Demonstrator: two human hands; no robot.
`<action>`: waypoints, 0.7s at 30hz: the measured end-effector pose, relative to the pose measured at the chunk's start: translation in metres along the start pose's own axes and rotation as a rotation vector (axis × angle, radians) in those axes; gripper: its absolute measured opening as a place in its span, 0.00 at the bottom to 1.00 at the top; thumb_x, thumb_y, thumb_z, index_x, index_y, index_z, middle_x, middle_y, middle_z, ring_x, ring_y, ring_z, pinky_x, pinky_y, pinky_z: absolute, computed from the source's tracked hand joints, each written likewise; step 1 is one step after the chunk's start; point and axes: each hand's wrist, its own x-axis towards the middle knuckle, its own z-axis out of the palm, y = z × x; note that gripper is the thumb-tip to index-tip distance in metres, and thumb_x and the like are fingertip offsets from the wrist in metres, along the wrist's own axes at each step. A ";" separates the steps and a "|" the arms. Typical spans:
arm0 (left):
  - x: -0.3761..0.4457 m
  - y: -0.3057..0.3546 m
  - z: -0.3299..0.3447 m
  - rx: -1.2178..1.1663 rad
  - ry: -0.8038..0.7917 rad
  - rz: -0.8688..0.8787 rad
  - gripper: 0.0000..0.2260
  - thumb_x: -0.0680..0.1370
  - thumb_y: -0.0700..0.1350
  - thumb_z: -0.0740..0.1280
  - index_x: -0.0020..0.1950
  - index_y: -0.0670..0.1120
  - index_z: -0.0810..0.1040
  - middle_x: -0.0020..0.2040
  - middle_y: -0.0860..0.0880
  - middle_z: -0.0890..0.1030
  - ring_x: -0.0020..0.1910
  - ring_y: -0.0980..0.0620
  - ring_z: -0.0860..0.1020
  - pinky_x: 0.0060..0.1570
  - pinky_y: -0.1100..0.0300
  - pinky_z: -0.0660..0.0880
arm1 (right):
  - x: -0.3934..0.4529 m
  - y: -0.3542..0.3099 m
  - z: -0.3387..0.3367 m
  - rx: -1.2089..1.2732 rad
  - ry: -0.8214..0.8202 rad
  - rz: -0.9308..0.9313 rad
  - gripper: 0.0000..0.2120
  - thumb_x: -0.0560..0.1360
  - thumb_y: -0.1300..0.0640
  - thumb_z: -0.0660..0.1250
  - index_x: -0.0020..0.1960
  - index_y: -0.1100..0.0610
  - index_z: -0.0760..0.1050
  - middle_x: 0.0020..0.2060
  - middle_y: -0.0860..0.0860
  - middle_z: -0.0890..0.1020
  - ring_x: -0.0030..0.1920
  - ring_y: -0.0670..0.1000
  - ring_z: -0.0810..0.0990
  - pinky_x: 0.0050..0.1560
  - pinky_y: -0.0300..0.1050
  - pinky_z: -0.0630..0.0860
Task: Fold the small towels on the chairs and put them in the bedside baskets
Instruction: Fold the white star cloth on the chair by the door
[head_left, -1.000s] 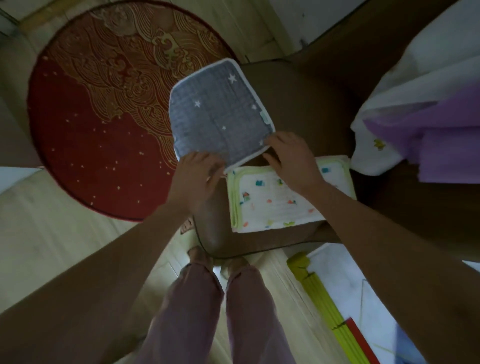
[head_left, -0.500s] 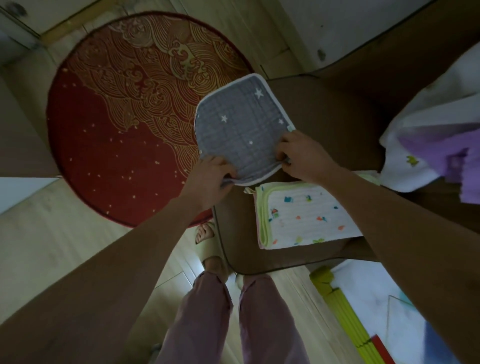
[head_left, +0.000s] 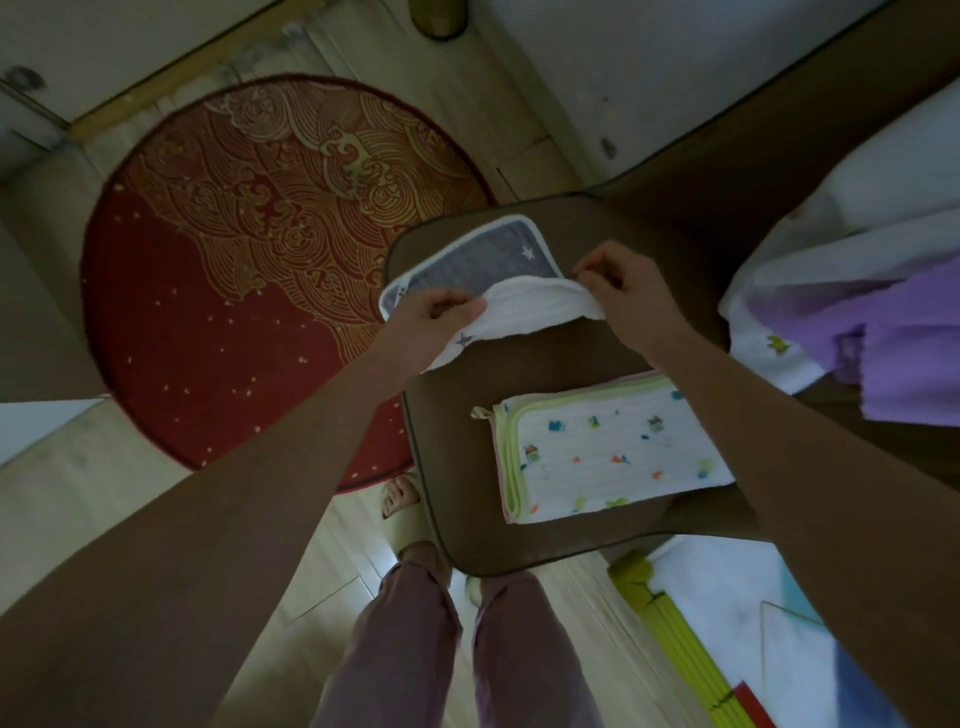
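Observation:
A small grey towel (head_left: 478, 262) with white stars and a white border lies on the far part of the brown chair seat (head_left: 467, 415). Its near edge is turned over towards the far side, so the white underside (head_left: 535, 306) shows. My left hand (head_left: 431, 312) pinches the left end of that lifted edge, and my right hand (head_left: 618, 291) pinches the right end. Nearer me on the same seat lies a folded white towel (head_left: 613, 452) with a green border and small coloured prints, untouched.
A round red rug (head_left: 218, 291) with gold wave patterns covers the wooden floor to the left. White and purple cloths (head_left: 852, 312) hang over the right side. A yellow-green mat edge (head_left: 670, 634) lies at the lower right. My legs and slippered feet stand before the chair.
The grey towel came down onto the chair seat from over the rug side. Both hands lifted its near edge and turned it over away from me, exposing the white underside.

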 end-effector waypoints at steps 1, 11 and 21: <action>0.002 0.007 0.002 -0.013 -0.003 0.001 0.07 0.79 0.49 0.67 0.52 0.48 0.80 0.44 0.51 0.80 0.40 0.60 0.77 0.43 0.68 0.72 | -0.002 -0.004 -0.005 0.021 -0.003 0.012 0.03 0.80 0.60 0.63 0.48 0.58 0.75 0.38 0.53 0.76 0.39 0.47 0.72 0.39 0.37 0.70; 0.001 0.064 -0.015 -0.094 0.051 0.048 0.08 0.76 0.46 0.71 0.52 0.44 0.82 0.47 0.40 0.83 0.44 0.48 0.82 0.46 0.54 0.78 | -0.015 -0.027 -0.040 0.070 -0.030 0.047 0.05 0.79 0.59 0.64 0.48 0.57 0.79 0.40 0.50 0.79 0.41 0.47 0.75 0.43 0.43 0.71; -0.023 0.150 -0.061 -0.265 0.245 0.122 0.11 0.79 0.50 0.66 0.50 0.42 0.82 0.39 0.51 0.81 0.32 0.64 0.79 0.32 0.70 0.74 | -0.013 -0.127 -0.067 0.282 0.341 -0.105 0.07 0.80 0.58 0.64 0.54 0.55 0.80 0.41 0.45 0.80 0.40 0.38 0.77 0.40 0.28 0.73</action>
